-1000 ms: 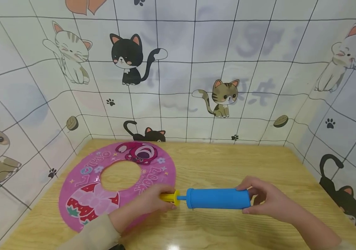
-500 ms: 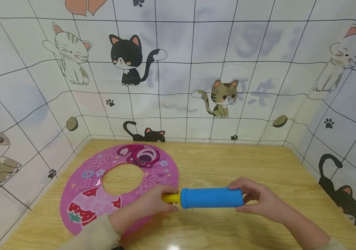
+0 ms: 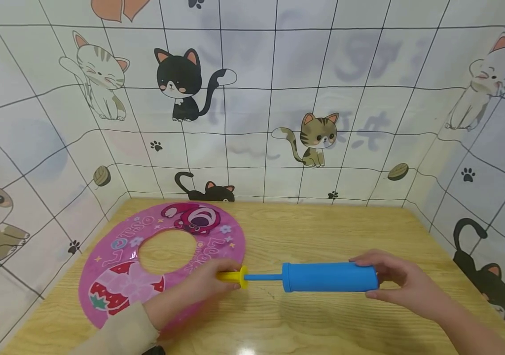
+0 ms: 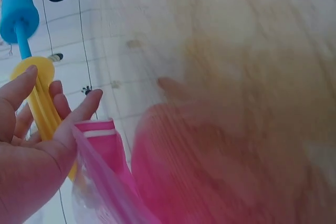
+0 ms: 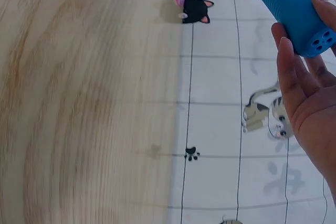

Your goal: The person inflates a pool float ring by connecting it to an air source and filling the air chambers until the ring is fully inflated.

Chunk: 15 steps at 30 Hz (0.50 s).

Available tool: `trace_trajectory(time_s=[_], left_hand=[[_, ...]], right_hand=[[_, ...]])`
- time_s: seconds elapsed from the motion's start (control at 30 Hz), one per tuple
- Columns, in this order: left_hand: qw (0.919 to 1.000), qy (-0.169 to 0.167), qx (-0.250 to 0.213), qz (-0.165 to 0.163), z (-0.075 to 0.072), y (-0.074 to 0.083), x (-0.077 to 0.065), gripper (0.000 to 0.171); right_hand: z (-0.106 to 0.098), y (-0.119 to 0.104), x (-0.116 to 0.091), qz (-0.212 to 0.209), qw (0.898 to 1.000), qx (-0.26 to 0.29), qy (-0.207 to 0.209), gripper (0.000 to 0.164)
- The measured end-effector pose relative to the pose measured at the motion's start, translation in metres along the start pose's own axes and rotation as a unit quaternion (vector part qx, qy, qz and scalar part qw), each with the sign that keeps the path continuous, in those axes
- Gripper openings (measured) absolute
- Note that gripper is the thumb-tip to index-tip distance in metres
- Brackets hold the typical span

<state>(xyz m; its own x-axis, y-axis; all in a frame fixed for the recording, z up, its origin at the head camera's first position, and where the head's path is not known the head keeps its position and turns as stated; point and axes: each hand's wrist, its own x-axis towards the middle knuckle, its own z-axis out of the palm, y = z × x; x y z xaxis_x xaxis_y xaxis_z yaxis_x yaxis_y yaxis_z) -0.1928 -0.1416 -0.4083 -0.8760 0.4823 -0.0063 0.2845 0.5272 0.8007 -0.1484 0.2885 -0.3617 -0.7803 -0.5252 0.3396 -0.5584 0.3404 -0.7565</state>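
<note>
Left of the blue cylinder [image 3: 330, 277], the left hand [image 3: 208, 281] grips a yellow handle [image 3: 231, 277] and a pink ring [image 3: 112, 266] lies, while the right hand [image 3: 405, 280] holds the cylinder's right end, a cat-printed wall [image 3: 245, 108] behind it.

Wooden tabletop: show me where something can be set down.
The wooden tabletop is bare beyond the blue cylindrical pump, right of the pink printed ring, back to the white cat-patterned wall. The ring's hole frames bare wood. Front left is crowded: the left hand, gripping the yellow plastic handle, hides part of the ring.
</note>
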Motion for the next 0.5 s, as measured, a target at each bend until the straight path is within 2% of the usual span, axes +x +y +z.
trace_trajectory(time_s=[0.2,0.23,0.5], left_hand=[[0.9999,-0.003,-0.008,0.007,-0.010,-0.009,-0.001,0.025],[0.9999,-0.003,-0.009,0.006,-0.011,-0.009,-0.002,0.025],[0.9999,-0.016,-0.002,-0.002,-0.012,-0.011,-0.004,0.026]], right_hand=[[-0.018,-0.001,-0.014,-0.014,1.000,-0.022,0.013,0.061],[-0.021,0.000,-0.016,-0.023,1.000,-0.016,0.011,0.062],[-0.034,0.003,-0.026,-0.021,1.000,0.013,-0.012,0.062]])
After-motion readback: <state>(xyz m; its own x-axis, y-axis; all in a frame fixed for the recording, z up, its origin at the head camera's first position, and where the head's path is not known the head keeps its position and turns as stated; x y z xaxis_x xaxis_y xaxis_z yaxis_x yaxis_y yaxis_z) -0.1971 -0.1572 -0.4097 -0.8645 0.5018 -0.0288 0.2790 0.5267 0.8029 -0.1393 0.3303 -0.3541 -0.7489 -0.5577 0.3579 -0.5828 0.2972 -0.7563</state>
